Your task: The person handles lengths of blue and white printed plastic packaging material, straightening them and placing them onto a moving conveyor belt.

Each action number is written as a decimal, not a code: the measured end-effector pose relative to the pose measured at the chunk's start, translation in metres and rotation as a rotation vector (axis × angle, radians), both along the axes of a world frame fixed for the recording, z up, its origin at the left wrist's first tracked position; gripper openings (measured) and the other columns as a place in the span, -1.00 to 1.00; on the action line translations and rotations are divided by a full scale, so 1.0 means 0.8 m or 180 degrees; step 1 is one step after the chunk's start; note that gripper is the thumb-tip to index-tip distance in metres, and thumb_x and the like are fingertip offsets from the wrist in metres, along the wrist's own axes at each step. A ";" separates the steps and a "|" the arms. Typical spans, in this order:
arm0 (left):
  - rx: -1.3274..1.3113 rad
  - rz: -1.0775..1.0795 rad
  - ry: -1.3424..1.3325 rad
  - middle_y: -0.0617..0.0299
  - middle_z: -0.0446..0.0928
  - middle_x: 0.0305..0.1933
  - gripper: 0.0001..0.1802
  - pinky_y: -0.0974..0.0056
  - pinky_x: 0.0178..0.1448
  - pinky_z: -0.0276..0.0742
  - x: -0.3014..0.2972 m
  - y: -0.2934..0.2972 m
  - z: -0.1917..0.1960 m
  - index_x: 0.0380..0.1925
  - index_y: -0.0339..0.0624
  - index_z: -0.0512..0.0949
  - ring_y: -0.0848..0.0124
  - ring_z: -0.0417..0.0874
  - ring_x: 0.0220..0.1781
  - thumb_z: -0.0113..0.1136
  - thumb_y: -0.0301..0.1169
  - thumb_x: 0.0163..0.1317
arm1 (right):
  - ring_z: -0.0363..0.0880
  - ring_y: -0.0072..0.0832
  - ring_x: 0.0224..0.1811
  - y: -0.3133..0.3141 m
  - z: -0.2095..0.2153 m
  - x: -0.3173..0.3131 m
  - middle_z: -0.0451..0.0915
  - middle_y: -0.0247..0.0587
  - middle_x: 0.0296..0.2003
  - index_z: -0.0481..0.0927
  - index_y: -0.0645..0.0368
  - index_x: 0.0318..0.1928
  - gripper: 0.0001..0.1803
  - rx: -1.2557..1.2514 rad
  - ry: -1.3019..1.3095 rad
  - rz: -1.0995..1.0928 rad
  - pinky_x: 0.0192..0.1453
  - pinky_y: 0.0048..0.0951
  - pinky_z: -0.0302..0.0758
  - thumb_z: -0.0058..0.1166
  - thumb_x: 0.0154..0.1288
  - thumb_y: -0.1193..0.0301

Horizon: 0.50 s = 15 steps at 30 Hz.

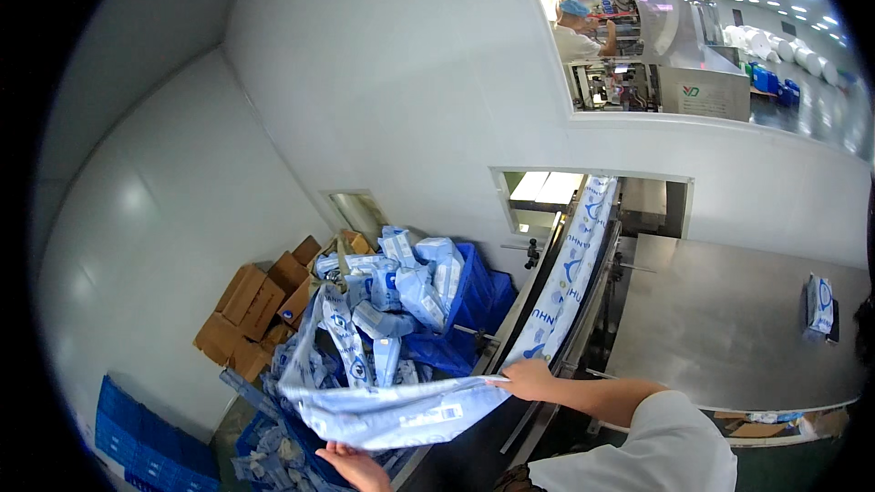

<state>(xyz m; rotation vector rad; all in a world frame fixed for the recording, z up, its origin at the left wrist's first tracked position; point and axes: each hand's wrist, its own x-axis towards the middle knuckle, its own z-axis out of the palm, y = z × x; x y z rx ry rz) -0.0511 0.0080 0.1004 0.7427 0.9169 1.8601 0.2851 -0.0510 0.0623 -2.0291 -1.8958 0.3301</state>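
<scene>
A long strip of white and blue printed packaging film (571, 278) lies along the narrow conveyor. Its loose end (392, 415) bends left off the conveyor and swings in an arc over heaped packs. My right hand (529, 379) grips the film's edge at this bend, thumb and fingers closed. Just below the loose film, at the lower edge, my left hand (355, 467) is open, palm up with fingers stretched. Whether its fingertips touch the film I cannot tell.
A blue crate (474, 287) heaped with soft blue-white packs (421, 296) stands left of the conveyor (538, 269). Cardboard boxes (246, 301) and stacked blue crates (150, 437) are farther left. The steel table (720, 328) on the right bears one pack (818, 302). Behind a window, a person (579, 32) works at machinery.
</scene>
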 end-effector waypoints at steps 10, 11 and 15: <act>-0.0038 -0.1788 0.0862 0.03 0.34 0.07 -0.48 0.20 0.18 0.24 0.177 -0.072 -0.087 0.08 -0.37 0.22 0.29 0.37 0.07 -0.01 -0.21 0.26 | 0.56 -0.12 -0.37 -0.013 0.017 -0.059 0.57 -0.08 -0.45 0.46 0.09 -0.30 -0.61 0.0049 0.1529 -0.0403 -0.34 -0.18 0.43 -0.04 0.14 0.01; -0.0083 -0.1543 0.1114 0.02 0.33 0.07 -0.50 0.21 0.18 0.24 0.175 -0.073 -0.093 0.07 -0.38 0.22 0.30 0.37 0.07 0.01 -0.26 0.26 | 0.56 -0.13 -0.35 -0.018 0.013 -0.066 0.57 -0.09 -0.42 0.44 0.08 -0.25 -0.61 0.0129 0.1610 -0.0333 -0.32 -0.19 0.43 -0.02 0.13 0.03; -0.0521 -0.1498 0.0383 0.02 0.35 0.03 -0.53 0.22 0.17 0.25 0.144 -0.069 -0.105 0.05 -0.40 0.22 0.28 0.39 0.04 -0.02 -0.28 0.28 | 0.55 -0.13 -0.31 -0.040 -0.008 -0.093 0.57 -0.11 -0.37 0.36 0.06 -0.12 -0.59 0.0285 0.1823 0.0210 -0.28 -0.20 0.43 0.06 0.10 0.11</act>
